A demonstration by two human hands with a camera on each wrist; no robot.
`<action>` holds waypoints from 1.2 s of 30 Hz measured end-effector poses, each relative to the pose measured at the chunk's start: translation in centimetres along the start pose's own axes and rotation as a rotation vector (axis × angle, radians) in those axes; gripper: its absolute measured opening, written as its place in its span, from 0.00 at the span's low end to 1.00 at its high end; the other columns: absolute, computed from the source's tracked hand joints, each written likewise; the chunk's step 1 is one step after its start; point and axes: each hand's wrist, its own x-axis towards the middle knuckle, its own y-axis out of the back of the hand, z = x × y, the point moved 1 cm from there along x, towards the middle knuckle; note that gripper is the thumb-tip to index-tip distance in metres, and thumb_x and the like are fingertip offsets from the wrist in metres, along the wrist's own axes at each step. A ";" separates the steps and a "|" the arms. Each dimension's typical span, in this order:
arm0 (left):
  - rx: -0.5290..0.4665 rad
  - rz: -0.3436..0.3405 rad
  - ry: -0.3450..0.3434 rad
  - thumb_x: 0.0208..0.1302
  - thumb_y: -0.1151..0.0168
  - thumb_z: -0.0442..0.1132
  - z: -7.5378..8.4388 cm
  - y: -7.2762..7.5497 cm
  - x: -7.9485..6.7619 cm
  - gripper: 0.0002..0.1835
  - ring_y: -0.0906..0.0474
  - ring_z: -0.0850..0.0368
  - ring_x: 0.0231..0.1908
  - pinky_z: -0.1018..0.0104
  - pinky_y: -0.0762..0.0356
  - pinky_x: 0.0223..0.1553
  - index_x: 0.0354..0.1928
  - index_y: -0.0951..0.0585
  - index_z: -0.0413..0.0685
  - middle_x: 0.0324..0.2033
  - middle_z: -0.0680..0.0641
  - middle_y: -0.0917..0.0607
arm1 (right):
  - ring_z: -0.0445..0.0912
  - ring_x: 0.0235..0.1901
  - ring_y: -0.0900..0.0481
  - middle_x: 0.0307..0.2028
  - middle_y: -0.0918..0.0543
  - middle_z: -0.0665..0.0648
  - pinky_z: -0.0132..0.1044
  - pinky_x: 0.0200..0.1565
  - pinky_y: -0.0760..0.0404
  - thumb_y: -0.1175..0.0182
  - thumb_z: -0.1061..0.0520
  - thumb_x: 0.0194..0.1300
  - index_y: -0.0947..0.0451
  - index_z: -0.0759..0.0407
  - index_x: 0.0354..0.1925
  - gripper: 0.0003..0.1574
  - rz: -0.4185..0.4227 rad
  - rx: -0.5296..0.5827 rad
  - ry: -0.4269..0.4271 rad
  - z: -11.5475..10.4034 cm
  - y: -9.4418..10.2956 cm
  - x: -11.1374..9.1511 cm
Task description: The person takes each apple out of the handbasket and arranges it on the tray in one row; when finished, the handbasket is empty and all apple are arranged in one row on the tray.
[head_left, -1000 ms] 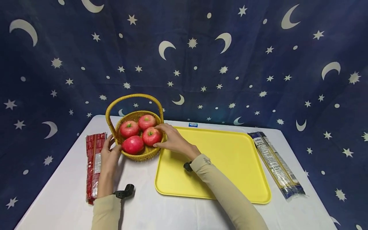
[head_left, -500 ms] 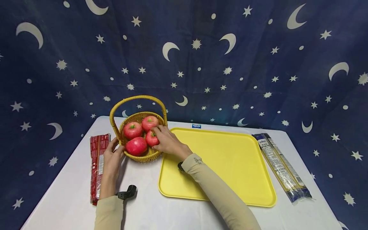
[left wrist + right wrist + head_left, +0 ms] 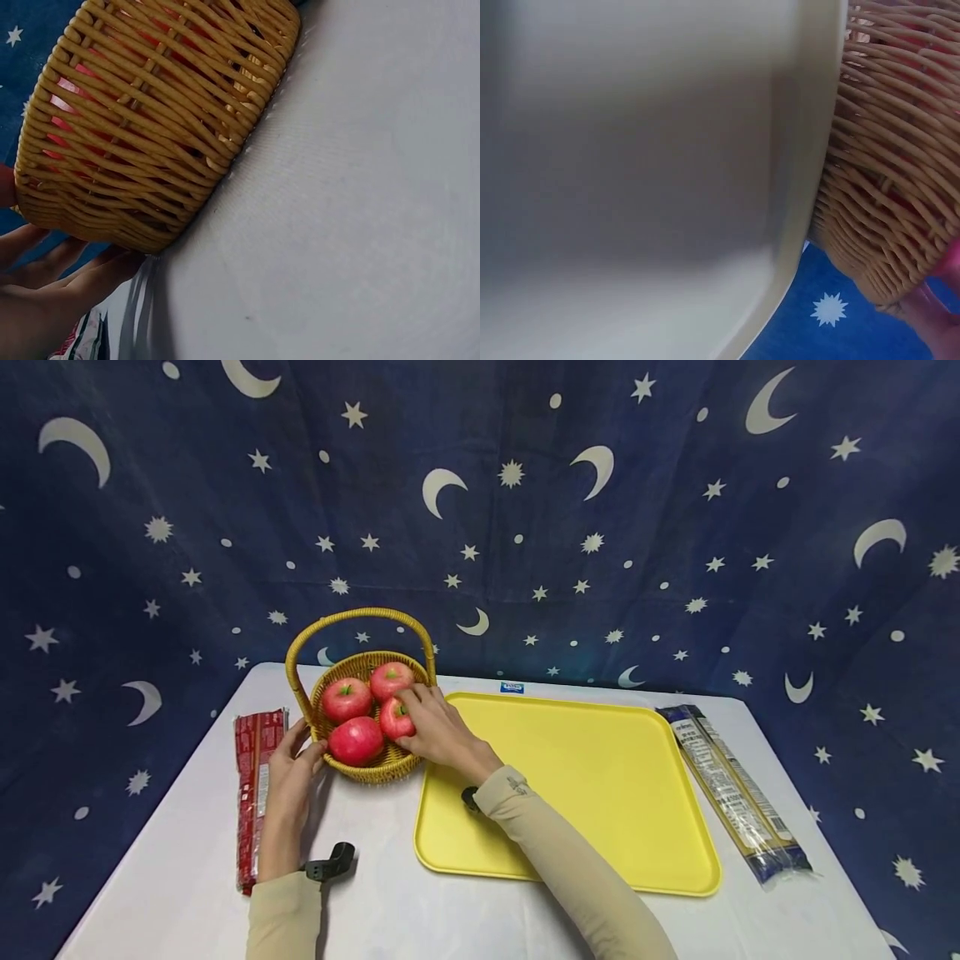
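A yellow wicker basket (image 3: 378, 772) with a tall arched handle (image 3: 362, 612) stands at the back left of the white table. Several red apples lie inside it. My left hand (image 3: 288, 781) holds the basket's left side, thumb at the rim; in the left wrist view its fingers (image 3: 105, 270) reach along the woven wall (image 3: 150, 127). Reaching in from the right, my right hand (image 3: 444, 733) grips the front right apple (image 3: 394, 720), which is partly hidden behind the fingers. Beside it sits another apple (image 3: 356, 742), tilted on its side.
A yellow tray (image 3: 585, 793) lies right of the basket, its left edge close to the wicker. On the far left is a red packet (image 3: 249, 810); a blue and clear packet (image 3: 727, 789) lies on the right. Behind the table hangs a dark blue star-patterned cloth (image 3: 510, 568).
My right hand has moved farther over the front right apple, covering more of it. My left hand stays at the basket's side. The head view has shifted slightly.
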 end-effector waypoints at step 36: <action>-0.101 0.010 0.056 0.80 0.54 0.40 -0.3 -0.2 0.0 0.33 0.35 0.58 0.67 0.57 0.37 0.76 0.82 0.47 0.53 0.78 0.41 0.40 | 0.44 0.58 0.24 0.60 0.26 0.53 0.38 0.59 0.17 0.20 0.51 0.54 0.27 0.54 0.66 0.44 0.256 0.513 0.098 2.7 3.2 -4.9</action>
